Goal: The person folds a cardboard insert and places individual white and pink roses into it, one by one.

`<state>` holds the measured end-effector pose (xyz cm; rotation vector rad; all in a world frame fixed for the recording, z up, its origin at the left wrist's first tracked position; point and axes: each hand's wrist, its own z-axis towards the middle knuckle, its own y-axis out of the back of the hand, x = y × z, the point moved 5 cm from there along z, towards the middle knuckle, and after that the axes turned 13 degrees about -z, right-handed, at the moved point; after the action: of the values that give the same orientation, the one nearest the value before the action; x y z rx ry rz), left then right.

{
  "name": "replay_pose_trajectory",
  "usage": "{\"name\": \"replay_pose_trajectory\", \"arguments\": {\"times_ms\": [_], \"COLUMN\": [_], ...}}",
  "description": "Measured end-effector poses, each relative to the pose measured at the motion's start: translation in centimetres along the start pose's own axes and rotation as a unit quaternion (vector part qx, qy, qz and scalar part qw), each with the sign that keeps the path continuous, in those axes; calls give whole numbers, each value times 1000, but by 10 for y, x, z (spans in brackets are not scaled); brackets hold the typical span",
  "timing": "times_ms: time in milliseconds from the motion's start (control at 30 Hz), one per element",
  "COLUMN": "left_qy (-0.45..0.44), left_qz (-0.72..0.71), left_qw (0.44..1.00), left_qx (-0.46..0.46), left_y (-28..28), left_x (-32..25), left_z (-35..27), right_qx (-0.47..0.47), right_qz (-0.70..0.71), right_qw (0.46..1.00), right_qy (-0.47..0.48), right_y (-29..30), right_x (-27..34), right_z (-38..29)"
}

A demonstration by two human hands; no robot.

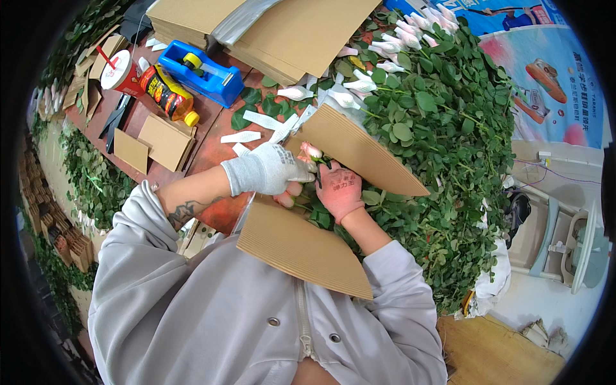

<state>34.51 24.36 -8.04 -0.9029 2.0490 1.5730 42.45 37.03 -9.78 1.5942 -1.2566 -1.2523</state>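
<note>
My left hand [274, 168] wears a white knitted glove and reaches over several pink roses, its fingertips close to my right hand. Whether those fingers hold anything is hidden. In a pink glove with dark fingertips, my right hand [340, 187] closes around the stem area just below a pink rose [311, 150]. More pink rose heads [288, 195] lie under and beside the left glove. Corrugated cardboard rises on both sides of the flowers: a far flap [365, 149] and a near flap [303, 245] against my jacket.
White foam net sleeves [262, 119] lie by my left hand. Beyond are a blue tape dispenser [202, 72], a drink bottle [168, 94], a red cup [120, 74], cardboard pieces [166, 142] and a cardboard stack [288, 38]. Leafy stems with sleeved rose heads [404, 36] heap up at the right.
</note>
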Motion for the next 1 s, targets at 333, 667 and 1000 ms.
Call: {"name": "replay_pose_trajectory", "arguments": {"times_ms": [333, 667, 1000], "left_qy": [-4, -80, 169], "left_qz": [-124, -279, 153], "left_qw": [992, 956, 956], "left_qx": [-32, 30, -187], "left_y": [-9, 63, 159], "left_x": [13, 10, 70], "left_z": [-1, -36, 82], "right_qx": [-76, -65, -29], "right_qz": [-47, 49, 233], "right_qw": [995, 995, 971], "right_qy": [-48, -54, 42], "right_y": [3, 20, 58], "right_x": [-6, -15, -34], "right_z": [6, -22, -70]}}
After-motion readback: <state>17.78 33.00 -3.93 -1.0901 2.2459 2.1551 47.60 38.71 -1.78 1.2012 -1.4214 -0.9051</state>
